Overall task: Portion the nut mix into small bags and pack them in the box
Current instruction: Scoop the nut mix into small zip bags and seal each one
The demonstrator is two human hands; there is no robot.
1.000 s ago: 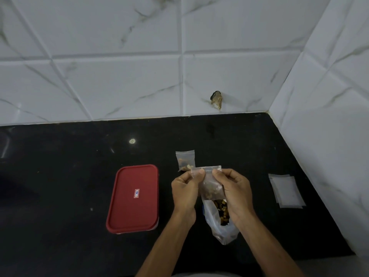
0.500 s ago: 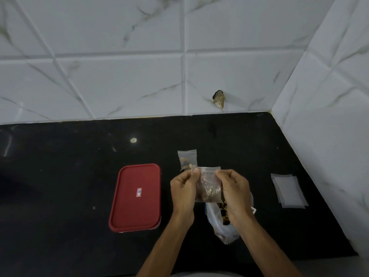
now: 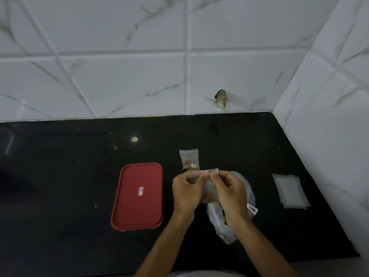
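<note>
A small clear bag of nut mix (image 3: 208, 189) hangs between my two hands above the black counter. My left hand (image 3: 186, 189) and my right hand (image 3: 229, 193) both pinch its top strip, thumbs close together. Behind them lies a filled small bag (image 3: 189, 161) flat on the counter. Under my right hand sits the large clear bag of nut mix (image 3: 223, 226), mostly hidden by the wrist. The box with a red lid (image 3: 137, 196) stands shut to the left. A stack of empty small bags (image 3: 290, 190) lies at the right.
White marble-look tiled walls (image 3: 329, 136) close the back and right sides of the black counter (image 3: 60, 176). A chipped hole (image 3: 221, 98) marks the back wall. A white clip (image 3: 252, 208) lies by the large bag. A pale crumb (image 3: 134, 139) sits on the counter.
My two hands have drawn closer together along the top strip of the small bag. The view has shifted slightly.
</note>
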